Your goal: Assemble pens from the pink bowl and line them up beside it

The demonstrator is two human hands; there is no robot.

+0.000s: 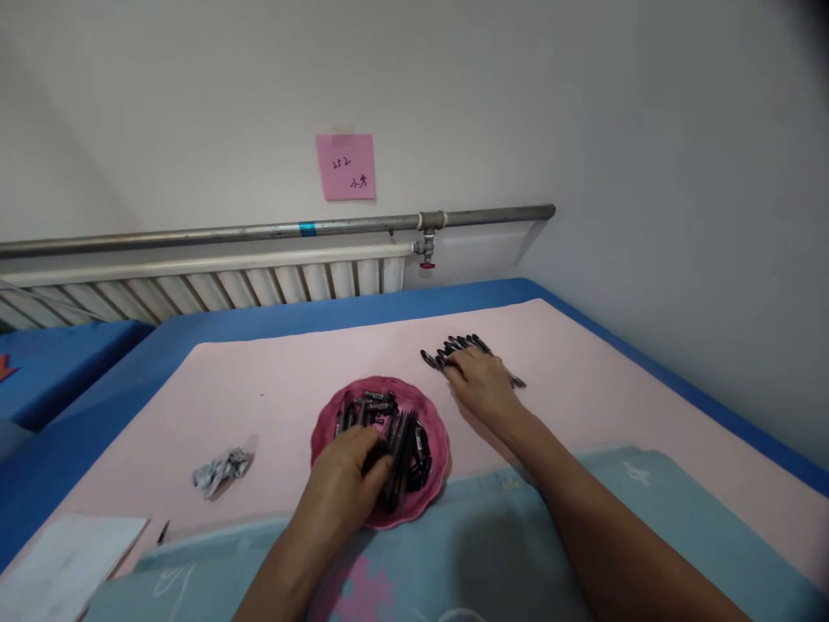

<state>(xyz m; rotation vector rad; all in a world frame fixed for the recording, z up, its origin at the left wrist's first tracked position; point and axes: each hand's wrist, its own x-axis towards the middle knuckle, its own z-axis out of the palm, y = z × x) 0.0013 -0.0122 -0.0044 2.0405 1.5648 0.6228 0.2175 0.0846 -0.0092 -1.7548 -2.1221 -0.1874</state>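
My left hand (346, 475) is over the left side of a pink scalloped dish (316, 432). Its fingers are curled around a bundle of dark pens (402, 453) that tilts over the dish. Short black pen parts, probably caps (379, 403), lie in the dish around the bundle. Further right, my right hand (483, 389) rests on a row of black pens (463, 341) laid side by side on the pink sheet. Its fingertips are closed at the row's left part, and the hand hides the middle of the pens.
A pink sheet (272, 371) covers the blue-edged table. Crumpled grey paper (222, 472), white paper (68, 553) and a small dark piece (163, 532) lie left. Blue-green cloth (654, 492) runs along the front. Behind are a radiator (291, 281) and pipe (233, 233).
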